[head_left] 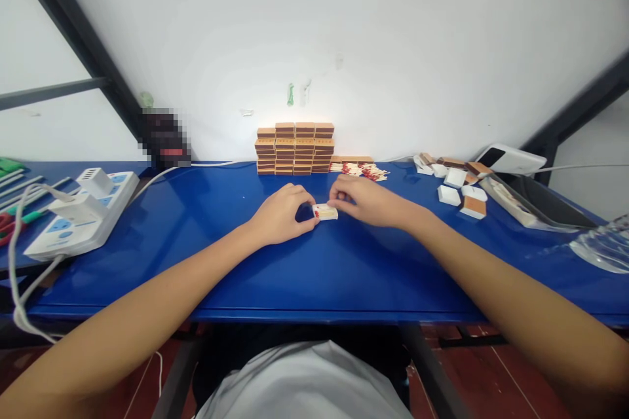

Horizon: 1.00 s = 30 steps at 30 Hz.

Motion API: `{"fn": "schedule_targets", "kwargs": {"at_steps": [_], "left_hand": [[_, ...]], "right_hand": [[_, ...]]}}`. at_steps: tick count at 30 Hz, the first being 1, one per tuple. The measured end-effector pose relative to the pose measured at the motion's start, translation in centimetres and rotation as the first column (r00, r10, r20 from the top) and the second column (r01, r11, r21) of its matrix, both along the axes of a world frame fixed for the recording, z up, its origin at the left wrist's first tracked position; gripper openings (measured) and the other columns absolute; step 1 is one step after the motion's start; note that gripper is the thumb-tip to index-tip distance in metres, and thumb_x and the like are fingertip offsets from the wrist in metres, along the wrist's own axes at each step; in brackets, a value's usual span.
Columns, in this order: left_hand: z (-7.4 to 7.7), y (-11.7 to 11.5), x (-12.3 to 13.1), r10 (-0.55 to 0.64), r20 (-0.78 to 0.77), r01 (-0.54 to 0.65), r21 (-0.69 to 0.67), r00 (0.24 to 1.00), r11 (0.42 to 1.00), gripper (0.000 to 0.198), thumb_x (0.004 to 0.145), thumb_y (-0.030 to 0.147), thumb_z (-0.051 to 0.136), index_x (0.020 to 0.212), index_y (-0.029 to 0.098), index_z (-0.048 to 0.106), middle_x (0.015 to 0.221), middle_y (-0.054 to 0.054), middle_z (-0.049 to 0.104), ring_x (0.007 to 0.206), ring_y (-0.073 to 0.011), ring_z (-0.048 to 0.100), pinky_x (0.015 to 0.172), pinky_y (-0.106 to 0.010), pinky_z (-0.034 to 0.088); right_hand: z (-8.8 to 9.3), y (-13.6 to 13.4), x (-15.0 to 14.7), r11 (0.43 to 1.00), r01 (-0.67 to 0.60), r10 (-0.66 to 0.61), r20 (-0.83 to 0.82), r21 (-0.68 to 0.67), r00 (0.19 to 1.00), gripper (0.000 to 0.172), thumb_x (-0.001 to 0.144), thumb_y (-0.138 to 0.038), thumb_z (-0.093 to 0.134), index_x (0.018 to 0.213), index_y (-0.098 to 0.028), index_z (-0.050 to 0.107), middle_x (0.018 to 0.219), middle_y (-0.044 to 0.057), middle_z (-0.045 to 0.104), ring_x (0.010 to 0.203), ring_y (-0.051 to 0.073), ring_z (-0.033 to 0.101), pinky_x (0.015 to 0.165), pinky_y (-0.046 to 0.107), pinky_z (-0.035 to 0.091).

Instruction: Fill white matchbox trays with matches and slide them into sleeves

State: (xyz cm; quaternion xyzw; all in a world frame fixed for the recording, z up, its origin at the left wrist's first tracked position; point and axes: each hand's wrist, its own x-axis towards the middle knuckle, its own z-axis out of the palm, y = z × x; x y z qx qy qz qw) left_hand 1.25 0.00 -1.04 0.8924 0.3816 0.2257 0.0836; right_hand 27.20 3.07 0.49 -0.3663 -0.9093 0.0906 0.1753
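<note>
Shirt (304, 380) near. L hand (284, 215): fingers gripping tray (335, 217); R hand (366, 201) at far rim, grip unclear. Prob. settling matches (326, 213); nxt: steady tray.

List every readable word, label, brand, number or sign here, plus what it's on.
No legible text anywhere in view.
Stacked matchboxes: small marks on some, too small to read.
Matchbox tray with matches: no lettering can be made out.
Power strip: no readable markings at this size.
White device at right: no readable label.
Object at back left: pixelated, unreadable.
</note>
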Motion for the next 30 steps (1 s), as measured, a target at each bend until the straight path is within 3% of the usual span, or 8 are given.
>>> {"fn": "schedule_targets", "kwargs": {"at_steps": [3, 7, 11, 22, 30], "left_hand": [[0.2, -0.2, 0.1, 0.007, 0.006, -0.007, -0.017, 1.000, 1.000, 0.021, 0.097, 0.039, 0.074, 0.109, 0.022, 0.074, 0.116, -0.008, 0.075, 0.106, -0.0283, 0.066, 0.093, -0.045, 0.055], [0.5, -0.5, 0.1, 0.010, 0.000, -0.010, -0.050, 1.000, 0.999, 0.024, 0.097, 0.041, 0.073, 0.112, 0.022, 0.074, 0.119, -0.009, 0.075, 0.110, -0.0294, 0.066, 0.093, -0.046, 0.056], [0.6, -0.5, 0.1, 0.012, -0.007, -0.012, -0.055, 1.000, 0.998, 0.026, 0.097, 0.042, 0.073, 0.113, 0.022, 0.074, 0.120, -0.009, 0.076, 0.111, -0.0302, 0.066, 0.092, -0.046, 0.057], [0.4, -0.4, 0.1, 0.011, -0.013, -0.011, -0.055, 1.000, 0.998, 0.025, 0.097, 0.041, 0.074, 0.112, 0.021, 0.074, 0.120, -0.009, 0.075, 0.112, -0.0298, 0.066, 0.093, -0.046, 0.057], [0.5, -0.4, 0.1, 0.011, -0.014, -0.012, -0.058, 1.000, 0.998, 0.025, 0.097, 0.042, 0.073, 0.112, 0.021, 0.074, 0.120, -0.010, 0.076, 0.111, -0.0300, 0.066, 0.093, -0.046, 0.057]], "right_hand": [[0.7, 2.5, 3.4, 0.988, 0.153, -0.153, 0.022, 0.036, 0.988, 0.021, 0.103, -0.035, 0.059, 0.094, -0.020, 0.071, 0.089, 0.009, 0.073, 0.078, 0.022, 0.063, 0.073, 0.034, 0.043], [0.5, 6.4, 9.7, 0.902, 0.408, -0.427, 0.140, 0.143, 0.893, 0.016, 0.092, -0.025, 0.064, 0.090, -0.020, 0.079, 0.095, 0.012, 0.078, 0.081, 0.025, 0.066, 0.071, 0.034, 0.041], [-0.3, 8.3, 13.1, 0.902, 0.426, -0.431, 0.191, 0.070, 0.882, 0.015, 0.088, -0.033, 0.070, 0.091, -0.024, 0.083, 0.087, 0.006, 0.080, 0.079, 0.023, 0.067, 0.072, 0.033, 0.042], [-0.9, 8.3, 12.6, 0.900, 0.435, -0.435, 0.174, 0.040, 0.884, 0.015, 0.087, -0.033, 0.071, 0.089, -0.023, 0.081, 0.081, 0.005, 0.078, 0.074, 0.022, 0.066, 0.072, 0.034, 0.040], [-1.7, 9.3, 13.1, 0.914, 0.405, -0.394, 0.182, -0.027, 0.901, 0.012, 0.088, -0.028, 0.068, 0.088, -0.021, 0.077, 0.084, 0.007, 0.080, 0.073, 0.022, 0.067, 0.069, 0.032, 0.046]]}}
